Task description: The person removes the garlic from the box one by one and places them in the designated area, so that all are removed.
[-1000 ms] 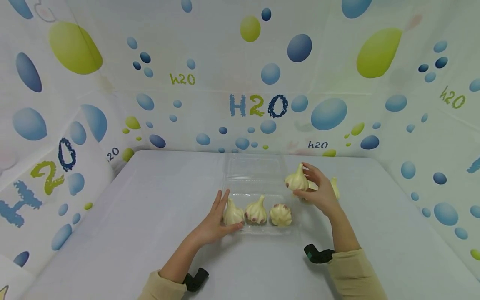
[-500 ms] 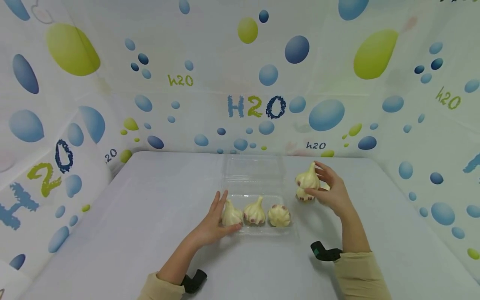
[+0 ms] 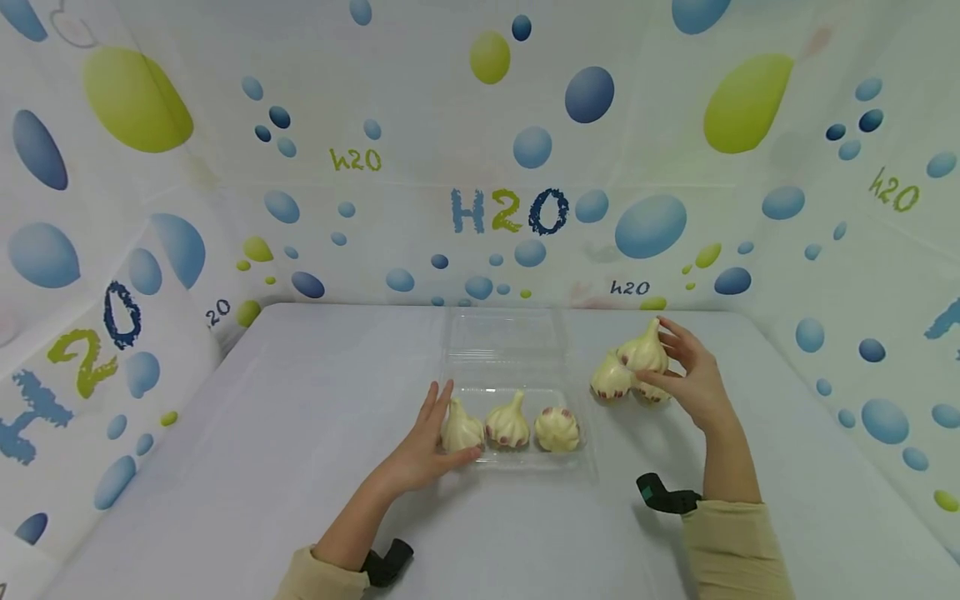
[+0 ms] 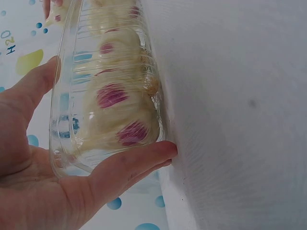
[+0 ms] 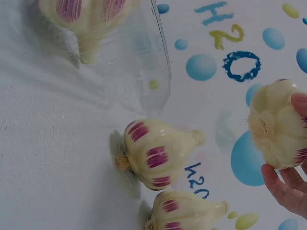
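My right hand (image 3: 693,379) pinches a garlic bulb (image 3: 643,350) by its side, with the neck pointing up. Below and to the left of it, another garlic bulb (image 3: 611,379) stands on the table; a further bulb (image 3: 651,396) is mostly covered by the held one. Both standing bulbs show apart from the held one in the right wrist view. My left hand (image 3: 427,446) rests around the left end of a clear plastic container (image 4: 72,105), fingers straight and spread, thumb along its front. Three garlic bulbs (image 3: 508,423) sit in a row inside, the rightmost turned differently.
The container's clear lid (image 3: 504,333) lies folded back behind its base. A white cloth covers the table (image 3: 322,367). Behind it and at both sides hangs a white sheet (image 3: 420,225) printed with blue and green drops. Each wrist carries a black device (image 3: 667,494).
My right hand has moved to the right with the garlic bulb, away from the container and over the standing bulbs. The left hand keeps its place at the container.
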### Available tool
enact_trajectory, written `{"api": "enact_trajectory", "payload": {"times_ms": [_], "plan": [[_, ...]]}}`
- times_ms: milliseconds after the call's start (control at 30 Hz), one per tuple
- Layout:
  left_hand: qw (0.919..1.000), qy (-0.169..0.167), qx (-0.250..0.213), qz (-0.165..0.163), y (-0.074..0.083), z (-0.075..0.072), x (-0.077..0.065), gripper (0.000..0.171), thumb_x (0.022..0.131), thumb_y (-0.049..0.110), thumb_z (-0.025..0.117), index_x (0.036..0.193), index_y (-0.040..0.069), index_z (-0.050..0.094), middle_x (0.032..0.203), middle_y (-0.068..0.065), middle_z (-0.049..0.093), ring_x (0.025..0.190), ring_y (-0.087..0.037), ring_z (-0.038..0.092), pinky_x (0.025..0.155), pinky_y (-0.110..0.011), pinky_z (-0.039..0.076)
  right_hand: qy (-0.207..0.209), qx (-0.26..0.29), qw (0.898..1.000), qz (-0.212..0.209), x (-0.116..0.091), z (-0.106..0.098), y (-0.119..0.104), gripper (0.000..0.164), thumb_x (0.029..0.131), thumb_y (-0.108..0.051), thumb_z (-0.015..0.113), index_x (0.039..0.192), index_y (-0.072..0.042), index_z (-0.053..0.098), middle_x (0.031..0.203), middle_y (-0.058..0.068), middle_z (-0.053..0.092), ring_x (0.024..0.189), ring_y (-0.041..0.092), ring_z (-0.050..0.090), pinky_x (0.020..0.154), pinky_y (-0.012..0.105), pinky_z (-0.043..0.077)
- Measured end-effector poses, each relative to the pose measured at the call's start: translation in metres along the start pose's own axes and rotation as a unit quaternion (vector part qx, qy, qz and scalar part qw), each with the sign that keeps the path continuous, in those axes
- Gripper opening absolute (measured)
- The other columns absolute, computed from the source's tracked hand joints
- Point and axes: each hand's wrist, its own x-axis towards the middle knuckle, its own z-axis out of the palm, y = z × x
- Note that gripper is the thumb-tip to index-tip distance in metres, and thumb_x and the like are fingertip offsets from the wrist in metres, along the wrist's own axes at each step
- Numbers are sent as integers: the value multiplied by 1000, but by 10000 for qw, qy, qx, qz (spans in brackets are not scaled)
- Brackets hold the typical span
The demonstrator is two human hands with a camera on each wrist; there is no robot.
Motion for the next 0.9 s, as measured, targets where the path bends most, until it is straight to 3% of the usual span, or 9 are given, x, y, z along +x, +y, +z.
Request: {"api": "enact_trajectory", "payload": {"times_ms": [467, 733, 900], "plan": [[10000, -16, -2, -32, 0, 0, 0, 97, 81, 33, 69, 148, 18, 1, 151, -18, -9, 135, -41, 1, 98, -64, 19, 437, -112, 9988, 174, -4, -23, 15, 81, 79, -5, 71, 145, -17, 26, 139, 27, 33, 121, 32, 36, 75, 8, 41], [10000, 3, 25, -15, 0, 0, 0, 98, 81, 33, 69, 148, 18, 1, 151, -19, -9, 135, -42, 2, 98, -64, 19, 561, -326, 9964, 549, -7, -33, 24, 83, 81, -8, 70, 147, -22, 22, 142, 25, 30, 126, 38, 31, 84, 15, 41], [10000, -5, 22, -19, 0, 0, 1, 98, 81, 34, 70, 148, 19, 0, 151, -18, -9, 135, -41, 2, 98, -64, 19, 685, -250, 9956, 593, -9, -38, 31, 83, 81, -4, 69, 147, -20, 20, 142, 27, 28, 126, 38, 30, 77, 7, 38]]}}
